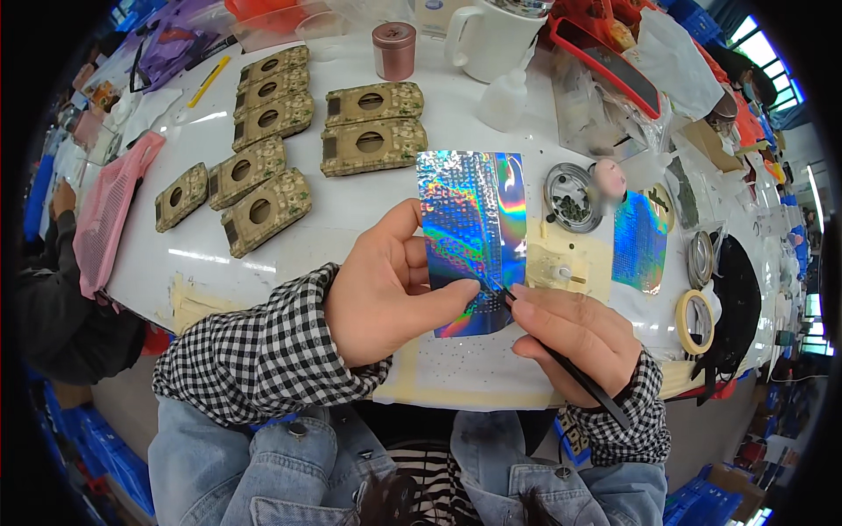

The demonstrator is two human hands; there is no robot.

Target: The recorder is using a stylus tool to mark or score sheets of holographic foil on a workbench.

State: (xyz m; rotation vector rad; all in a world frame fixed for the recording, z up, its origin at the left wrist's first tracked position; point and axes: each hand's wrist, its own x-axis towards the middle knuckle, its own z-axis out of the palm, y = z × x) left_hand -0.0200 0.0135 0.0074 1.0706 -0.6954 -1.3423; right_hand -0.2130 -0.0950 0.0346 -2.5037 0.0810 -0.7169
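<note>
My left hand (379,298) grips a shiny rainbow-silver sticker sheet (469,206) by its left side, with the thumb pressed on the lower part of its face. In my right hand (589,337) is a pair of black tweezers (574,375), closed in the fingers. Its tip touches the sheet close to my left thumb; whether it pinches a small piece there I cannot make out. Beyond my left hand lie several camouflage-painted model tank hulls (265,210), each with a round hole in its top. A second shiny sheet (638,241) rests right of my right hand.
A round dish of small dark green parts (573,197) stands behind my right hand. Tape rolls (695,322) lie at the right. Farther back are a pink tin (394,51), a white jug (498,39) and a red-cased phone (605,66). A pink mesh basket (118,215) and another person's sleeve (66,289) are left.
</note>
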